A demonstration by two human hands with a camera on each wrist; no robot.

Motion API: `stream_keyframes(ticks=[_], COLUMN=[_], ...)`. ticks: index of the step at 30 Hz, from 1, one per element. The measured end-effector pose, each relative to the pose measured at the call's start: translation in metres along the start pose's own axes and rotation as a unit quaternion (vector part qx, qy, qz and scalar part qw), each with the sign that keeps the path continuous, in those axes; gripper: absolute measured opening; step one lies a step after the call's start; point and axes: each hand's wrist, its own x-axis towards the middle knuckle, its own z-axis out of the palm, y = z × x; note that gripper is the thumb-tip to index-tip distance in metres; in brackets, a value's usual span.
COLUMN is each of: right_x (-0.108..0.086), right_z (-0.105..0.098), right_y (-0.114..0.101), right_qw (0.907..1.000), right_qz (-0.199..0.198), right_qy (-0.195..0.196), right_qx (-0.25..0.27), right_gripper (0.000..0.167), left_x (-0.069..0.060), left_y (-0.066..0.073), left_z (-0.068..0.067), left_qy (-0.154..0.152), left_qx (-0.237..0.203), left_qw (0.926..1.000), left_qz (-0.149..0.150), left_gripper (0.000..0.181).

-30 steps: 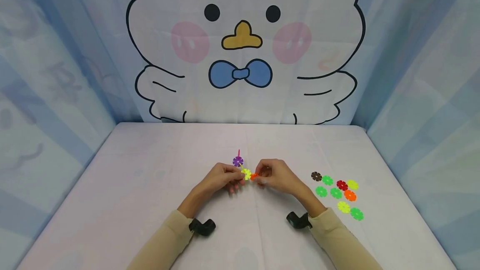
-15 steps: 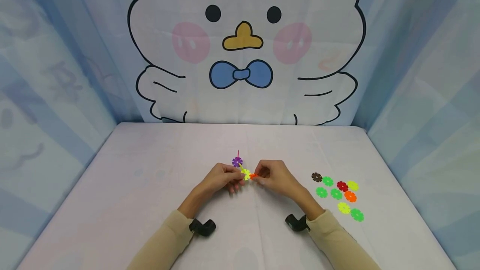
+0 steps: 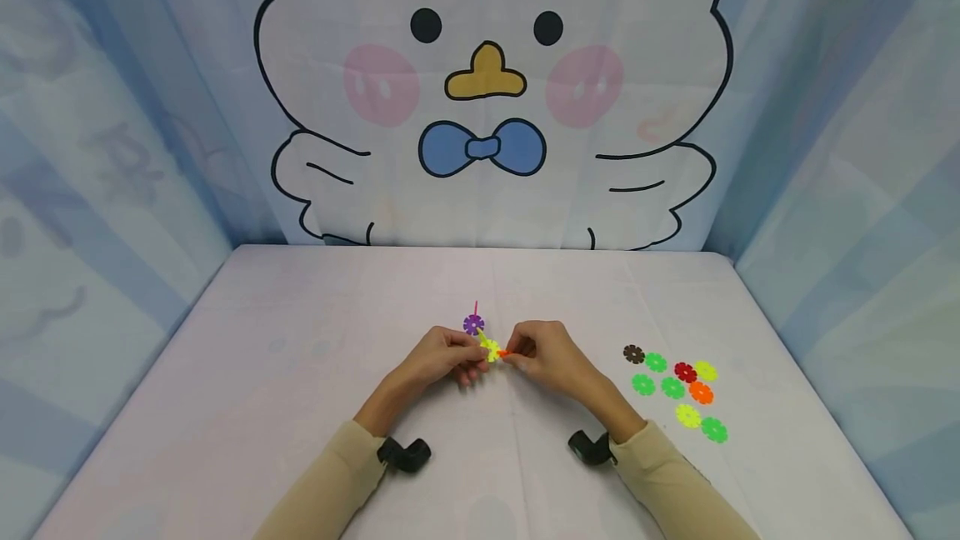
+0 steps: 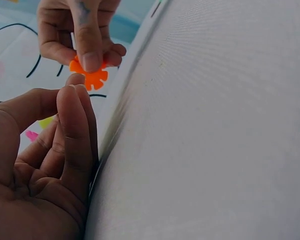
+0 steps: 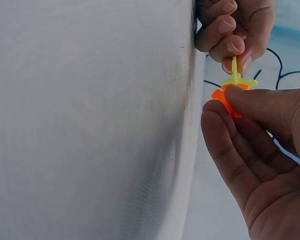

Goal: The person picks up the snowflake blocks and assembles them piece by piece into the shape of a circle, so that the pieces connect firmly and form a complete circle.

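Between thumb and fingers my left hand (image 3: 444, 354) pinches a yellow notched disc (image 3: 491, 349), part of a small linked chain. A second yellow piece, seen edge-on, joins it to a purple disc (image 3: 473, 323), and a pink disc (image 3: 476, 307) stands edge-on beyond that. My right hand (image 3: 545, 352) pinches an orange notched disc (image 5: 221, 98) against the yellow one. In the right wrist view the orange disc meets the yellow piece (image 5: 235, 75); whether their slots are engaged I cannot tell. The left wrist view shows the orange disc (image 4: 93, 77) under the right thumb.
Several loose notched discs lie to the right on the white table (image 3: 337, 307), among them a brown disc (image 3: 633, 354), a red disc (image 3: 685, 372), an orange disc (image 3: 701, 392) and a green disc (image 3: 714, 429). A cartoon-printed curtain (image 3: 480, 215) hangs behind the table.
The orange disc has turned from partly face-on to edge-on against the yellow disc. My right hand has shifted slightly left, while the left hand has barely moved.
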Motion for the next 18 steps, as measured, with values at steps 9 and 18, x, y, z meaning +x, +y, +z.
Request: stream_keyframes(ticks=[9, 18], right_x=[-0.0003, 0.0003], right_z=[0.0019, 0.0045], right_y=[0.0003, -0.0038], right_qw=[1.0, 0.9999], right_qz=[-0.006, -0.002], right_qy=[0.006, 0.016], right_qx=[0.0, -0.002], right_gripper=[0.012, 0.013], left_x=[-0.0008, -0.0004], left_y=[0.0011, 0.0011], left_z=[-0.0006, -0.0025], left_qy=[-0.004, -0.003], left_qx=[-0.002, 0.001], left_qw=[1.0, 1.0], left_qz=[-0.008, -0.006], left_gripper=[0.021, 0.02])
